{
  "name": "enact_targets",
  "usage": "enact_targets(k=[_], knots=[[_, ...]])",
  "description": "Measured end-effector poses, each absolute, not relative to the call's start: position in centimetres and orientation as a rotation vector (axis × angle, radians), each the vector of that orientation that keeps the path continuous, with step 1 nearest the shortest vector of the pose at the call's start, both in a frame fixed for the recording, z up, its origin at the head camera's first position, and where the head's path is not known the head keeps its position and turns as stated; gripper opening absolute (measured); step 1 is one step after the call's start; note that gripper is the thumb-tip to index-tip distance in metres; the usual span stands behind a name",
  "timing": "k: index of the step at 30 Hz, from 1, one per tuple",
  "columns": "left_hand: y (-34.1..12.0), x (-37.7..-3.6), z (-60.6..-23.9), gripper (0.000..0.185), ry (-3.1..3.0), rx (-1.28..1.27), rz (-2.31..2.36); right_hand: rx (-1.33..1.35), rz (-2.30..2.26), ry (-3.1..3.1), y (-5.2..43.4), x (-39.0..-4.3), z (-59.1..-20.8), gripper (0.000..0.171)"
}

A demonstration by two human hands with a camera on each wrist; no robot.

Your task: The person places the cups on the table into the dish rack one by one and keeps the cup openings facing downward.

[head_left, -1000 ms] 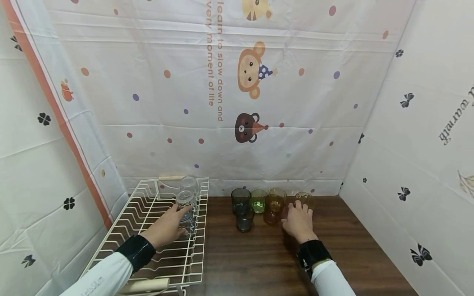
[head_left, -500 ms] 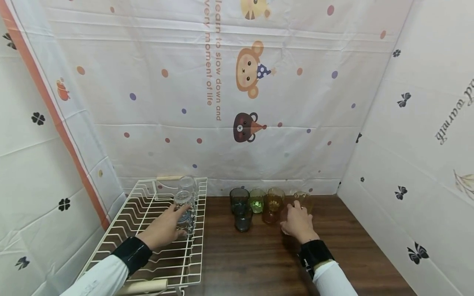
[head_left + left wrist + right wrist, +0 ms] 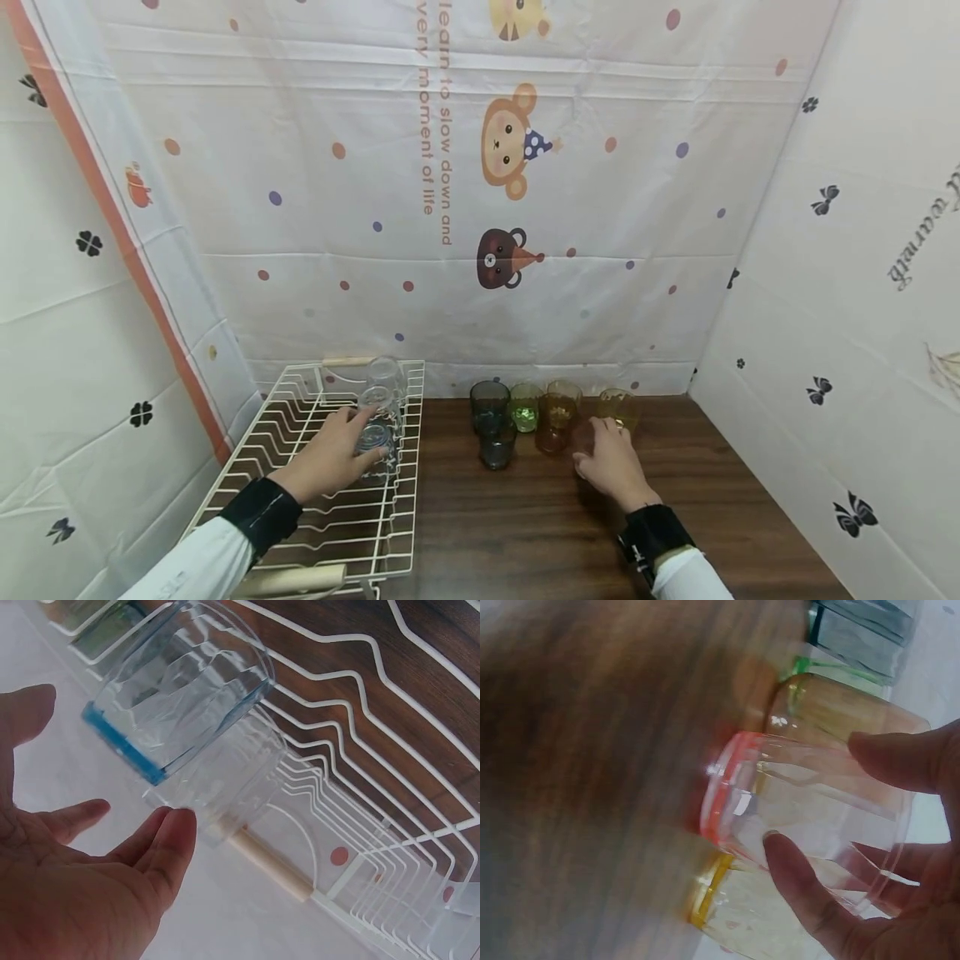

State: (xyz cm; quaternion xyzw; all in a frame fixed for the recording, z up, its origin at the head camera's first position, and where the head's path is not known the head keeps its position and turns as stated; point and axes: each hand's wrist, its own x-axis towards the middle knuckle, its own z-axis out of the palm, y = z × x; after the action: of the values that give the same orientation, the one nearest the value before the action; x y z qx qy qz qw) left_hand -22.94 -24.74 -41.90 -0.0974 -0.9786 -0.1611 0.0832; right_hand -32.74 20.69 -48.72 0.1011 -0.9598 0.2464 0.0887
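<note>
A clear glass with a blue base [image 3: 124, 742] stands base up on the white wire rack [image 3: 412, 525]. My left hand [image 3: 322, 462] is beside it, fingers spread and apart from the glass in the left wrist view. Behind that glass, more clear glasses [image 3: 384, 375] line the rack's right side. On the wooden table, my right hand [image 3: 617, 467] holds a pinkish glass with a red base [image 3: 731, 787], thumb and fingers around its sides. A yellow glass [image 3: 754, 915] and an amber glass [image 3: 832, 712] flank it in the right wrist view.
Left of the right hand stand two dark glasses [image 3: 497, 446], a green glass [image 3: 525, 407] and an orange-red glass [image 3: 552, 437]. A patterned cloth [image 3: 450, 325] hangs close behind the rack and glasses. Bare wood tabletop [image 3: 510, 542] lies in front.
My left hand has let go of the blue-based glass and drawn slightly back to the left. The right hand has shifted a little toward me, uncovering more of the yellow glass.
</note>
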Motion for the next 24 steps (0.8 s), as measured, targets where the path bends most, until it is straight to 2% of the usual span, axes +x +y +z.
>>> enact_targets(k=[8,14,24], knots=[[-24.6,-22.1,-40.8,0.076,-2.814,-0.269,-0.43,0.334,0.77,-2.735,20.8,-31.5,-49.8,0.061],[-24.9,-21.8,-40.7,0.073,-2.796,-0.228,-0.433,0.427,0.962,-2.543,20.0,-30.3,-50.2,0.054],[-25.1,-21.3,-40.7,0.072,-2.8,-0.193,-0.523,0.562,1.965,-1.968,17.4,-28.3,-48.8,0.042]])
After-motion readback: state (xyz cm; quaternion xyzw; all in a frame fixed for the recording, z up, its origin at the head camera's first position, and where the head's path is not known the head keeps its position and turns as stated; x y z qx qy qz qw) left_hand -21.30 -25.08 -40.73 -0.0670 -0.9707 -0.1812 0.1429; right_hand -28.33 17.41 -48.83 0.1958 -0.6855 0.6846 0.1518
